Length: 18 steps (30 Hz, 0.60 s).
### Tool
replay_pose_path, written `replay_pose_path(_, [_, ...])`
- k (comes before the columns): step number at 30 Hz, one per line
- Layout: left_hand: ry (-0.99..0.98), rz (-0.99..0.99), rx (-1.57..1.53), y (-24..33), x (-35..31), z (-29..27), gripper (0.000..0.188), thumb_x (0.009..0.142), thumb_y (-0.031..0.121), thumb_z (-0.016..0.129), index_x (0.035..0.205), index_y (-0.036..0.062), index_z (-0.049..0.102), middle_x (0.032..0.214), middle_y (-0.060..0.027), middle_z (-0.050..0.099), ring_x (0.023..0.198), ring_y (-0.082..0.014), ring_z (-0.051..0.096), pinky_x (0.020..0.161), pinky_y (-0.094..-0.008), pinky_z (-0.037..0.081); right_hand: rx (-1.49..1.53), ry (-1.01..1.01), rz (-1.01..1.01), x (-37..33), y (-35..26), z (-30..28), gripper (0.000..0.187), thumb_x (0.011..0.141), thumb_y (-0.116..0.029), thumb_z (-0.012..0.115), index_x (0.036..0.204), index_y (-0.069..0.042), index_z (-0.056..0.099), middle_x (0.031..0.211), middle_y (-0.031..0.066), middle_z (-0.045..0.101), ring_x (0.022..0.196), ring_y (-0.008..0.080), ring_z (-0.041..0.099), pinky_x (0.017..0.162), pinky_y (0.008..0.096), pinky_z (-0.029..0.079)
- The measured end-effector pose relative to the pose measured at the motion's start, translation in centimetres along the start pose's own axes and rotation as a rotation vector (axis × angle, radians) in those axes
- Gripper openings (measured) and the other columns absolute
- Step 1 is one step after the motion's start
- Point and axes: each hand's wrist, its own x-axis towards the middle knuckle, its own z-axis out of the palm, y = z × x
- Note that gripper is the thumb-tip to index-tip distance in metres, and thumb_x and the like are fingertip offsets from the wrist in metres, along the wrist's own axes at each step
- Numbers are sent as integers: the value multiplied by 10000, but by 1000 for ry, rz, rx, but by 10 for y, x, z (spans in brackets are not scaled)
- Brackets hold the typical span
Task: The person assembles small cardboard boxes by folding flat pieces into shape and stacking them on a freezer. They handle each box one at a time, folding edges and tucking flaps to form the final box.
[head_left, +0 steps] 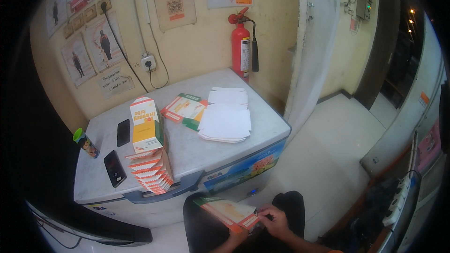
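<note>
On my lap lies a partly folded cardboard food box (228, 210), printed in cream, orange and green. My left hand (238, 238) grips its lower edge from beneath. At the right end, the fingers of my right hand (275, 220) are closed on a flap at the box's corner. A row of folded boxes (149, 136) stands on the white chest freezer in front of me, the nearer ones nested together. To their right lies a stack of flat box blanks (225, 119), white side up. A few printed blanks (185, 107) lie beside that stack, print side up.
Two dark phones (115, 168) and a green-topped cup (85, 143) sit on the left of the chest freezer (187, 157). A red fire extinguisher (241, 49) hangs behind it. At the right, a white power strip (399, 201) runs beside dark items.
</note>
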Motion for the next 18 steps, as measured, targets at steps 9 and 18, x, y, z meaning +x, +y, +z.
replay_pose_path(9, [230,-490,-958,22,12,-6,177,961,50,651,1118,-31,665,1049,-81,704,945,-146,650,852,-301,513,-65,-36,14,-12,6,4,290,924,-36,635,1210,-40,686,1212,142,595,1105,261,600,949,352,484])
replay_pose_path(18, [397,-536,-1289,7,8,13,202,1009,57,521,1147,-55,618,1130,-83,666,1047,-155,600,950,-317,450,799,109,596,6,56,-14,449,1065,-223,492,1449,2,440,1321,96,577,1212,200,550,1053,378,422])
